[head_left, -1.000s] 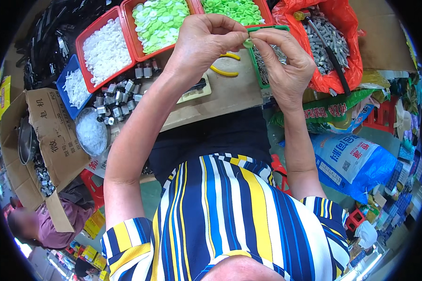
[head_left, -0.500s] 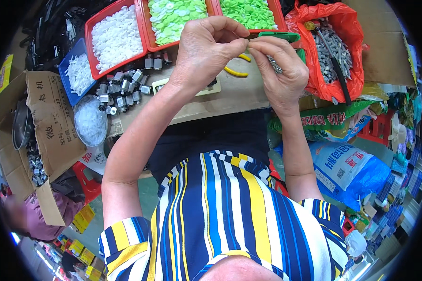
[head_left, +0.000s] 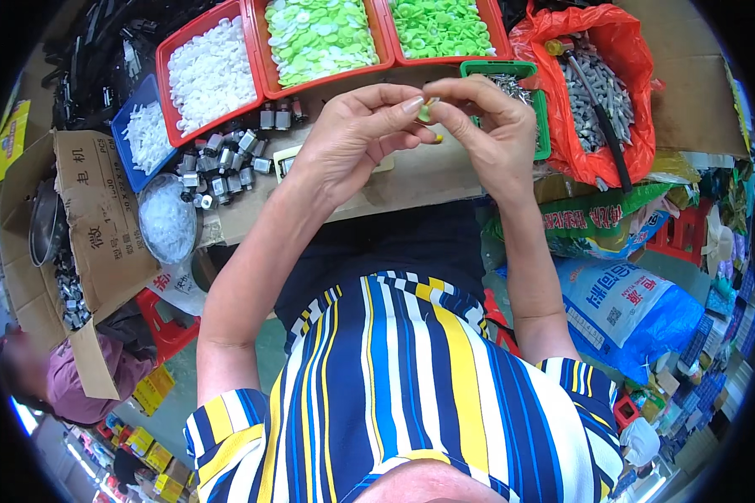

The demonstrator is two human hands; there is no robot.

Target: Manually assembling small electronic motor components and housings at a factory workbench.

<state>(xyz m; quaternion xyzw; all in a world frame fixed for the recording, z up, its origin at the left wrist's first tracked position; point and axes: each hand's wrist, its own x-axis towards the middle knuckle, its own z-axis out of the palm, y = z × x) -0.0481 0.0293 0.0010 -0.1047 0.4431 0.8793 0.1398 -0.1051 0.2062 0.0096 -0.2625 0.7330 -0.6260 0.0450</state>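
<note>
Above the work table's near part, my left hand point(head_left: 356, 134) and my right hand point(head_left: 495, 138) meet, fingertips pinched together. Between them shows a small light-green piece point(head_left: 425, 111) with a bit of orange; fingers cover most of it, and I cannot tell its full shape. Both hands appear to grip it. Beneath the fingers peeks the yellow end of a tool handle point(head_left: 437, 139). Partly behind my left wrist lies a cream plastic frame point(head_left: 383, 164). A green tray point(head_left: 543, 126) of small metal parts stands just beyond my right hand.
Red trays hold white pieces point(head_left: 212, 75), green and white discs point(head_left: 320, 38), and green caps point(head_left: 440, 27). Small metal motors point(head_left: 222, 168) lie left, near a blue tray point(head_left: 132, 172) and a clear bowl point(head_left: 168, 220). At right, a red bag point(head_left: 637, 84) holds grey parts under a black-handled tool.
Both hands have come slightly lower and nearer to me. The green piece now shows between the fingertips. More of the green tray is visible, while the yellow handles are mostly covered.
</note>
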